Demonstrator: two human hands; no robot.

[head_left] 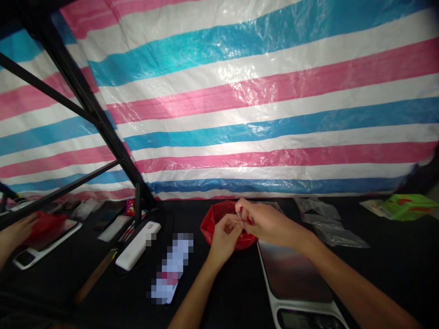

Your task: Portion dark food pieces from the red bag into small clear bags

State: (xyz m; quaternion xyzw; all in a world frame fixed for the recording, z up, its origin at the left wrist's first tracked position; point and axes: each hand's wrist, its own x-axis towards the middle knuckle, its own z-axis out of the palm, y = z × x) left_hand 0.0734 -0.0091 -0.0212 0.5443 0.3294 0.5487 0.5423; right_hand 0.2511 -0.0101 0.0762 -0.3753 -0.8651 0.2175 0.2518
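Note:
A red plastic bag stands open on the black tabletop. Over its mouth, my left hand is closed in a pinch, its fingertips meeting those of my right hand. My right hand is curled too, with a small shiny bit and some red showing at its fingers; whether that red belongs to a held thing or to the bag, I cannot tell. What the pinched fingers hold is too small to make out. Just below the right wrist lies a kitchen scale with a steel plate and a display at its near end.
Left of the bag lie a phone and a white power bank. Clear plastic bags and a green packet are at the right. Beyond a black metal frame, another person's hand touches a red bag over another scale.

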